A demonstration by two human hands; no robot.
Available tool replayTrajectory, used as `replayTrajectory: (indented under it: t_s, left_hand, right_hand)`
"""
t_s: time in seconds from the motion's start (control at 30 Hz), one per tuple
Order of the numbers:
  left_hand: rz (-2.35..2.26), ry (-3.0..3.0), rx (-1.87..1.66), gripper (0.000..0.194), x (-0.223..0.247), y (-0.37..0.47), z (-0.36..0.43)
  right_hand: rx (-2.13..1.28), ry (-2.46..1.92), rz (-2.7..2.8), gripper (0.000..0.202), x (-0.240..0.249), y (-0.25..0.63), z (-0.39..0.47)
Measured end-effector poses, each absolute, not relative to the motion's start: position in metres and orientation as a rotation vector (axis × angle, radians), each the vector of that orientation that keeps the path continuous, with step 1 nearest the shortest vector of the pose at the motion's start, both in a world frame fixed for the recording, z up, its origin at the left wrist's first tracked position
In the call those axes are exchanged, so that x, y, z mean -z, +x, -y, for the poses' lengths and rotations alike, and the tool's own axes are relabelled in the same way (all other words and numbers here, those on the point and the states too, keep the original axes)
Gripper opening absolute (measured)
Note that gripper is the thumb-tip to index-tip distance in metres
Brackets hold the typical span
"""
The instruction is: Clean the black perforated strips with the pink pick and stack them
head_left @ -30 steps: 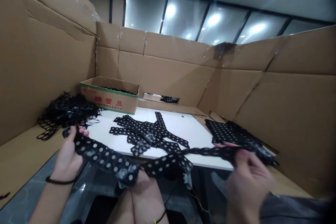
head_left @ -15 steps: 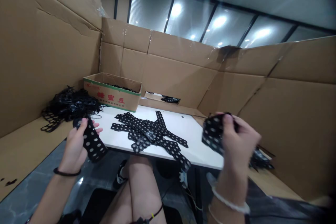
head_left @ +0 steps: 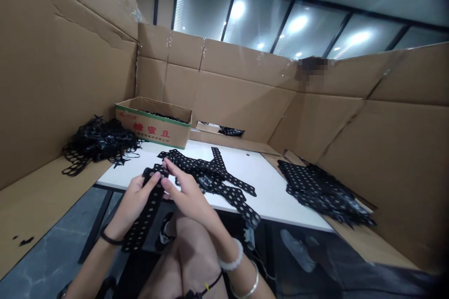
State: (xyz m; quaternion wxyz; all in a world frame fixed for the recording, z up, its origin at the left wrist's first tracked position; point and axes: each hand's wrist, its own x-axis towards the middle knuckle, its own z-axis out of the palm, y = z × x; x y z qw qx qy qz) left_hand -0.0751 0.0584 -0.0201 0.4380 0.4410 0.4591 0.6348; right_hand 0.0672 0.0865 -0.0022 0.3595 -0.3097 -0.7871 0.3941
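Observation:
My left hand (head_left: pixel 136 203) is closed around a long black strip (head_left: pixel 142 222) dotted with rows of pale round holes, the thumb pressing on its face. The strip hangs down past the table's front edge. At its upper end, my right hand (head_left: pixel 185 191) has thumb and fingers closed on the strip's edge; the fingertips partly cover that spot. Just beyond both hands, a loose heap of similar dotted strips (head_left: pixel 219 175) lies crisscrossed on the white table (head_left: pixel 266 187). Some of the heap is hidden behind my right hand.
A cardboard box (head_left: pixel 159 128) with black pieces inside stands at the back left. Beside it lies a tangle of black scrap (head_left: pixel 100 142). A stack of dotted sheets (head_left: pixel 319 191) is at the right. Cardboard walls (head_left: pixel 242 88) surround the table, with a slot at the back.
My right hand has swung left from the right side to my left hand, without the dotted piece it held. The left hand has moved right with its strip. The right stack is uncovered.

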Motion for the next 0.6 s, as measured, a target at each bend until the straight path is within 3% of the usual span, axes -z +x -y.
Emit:
replayTrajectory:
  t_s: [0.1, 0.23, 0.37, 0.47, 0.6]
  left_hand:
    - [-1.147, 1.247, -1.518, 0.034, 0.021, -0.074, -0.059]
    - [-1.107, 1.380, -1.404, 0.031, 0.024, -0.078, -0.061]
    - [-1.092, 1.113, -1.601, 0.029, 0.021, -0.098, -0.062]
    - [-1.179, 0.671, -1.959, 0.012, 0.008, -0.132, -0.058]
    - [-1.266, 0.310, -2.253, 0.006, -0.008, -0.177, -0.045]
  right_hand:
    - [-1.136, -0.855, 1.774, 0.039, 0.009, 0.056, -0.093]
    - [-0.897, -0.824, 1.729, 0.020, 0.020, 0.063, -0.085]
    - [-0.952, -0.903, 1.604, 0.023, 0.039, 0.095, -0.074]
    - [-1.048, -1.066, 1.434, 0.034, 0.055, 0.148, -0.078]
    - [-0.802, -1.326, 1.164, 0.043, 0.071, 0.259, -0.081]
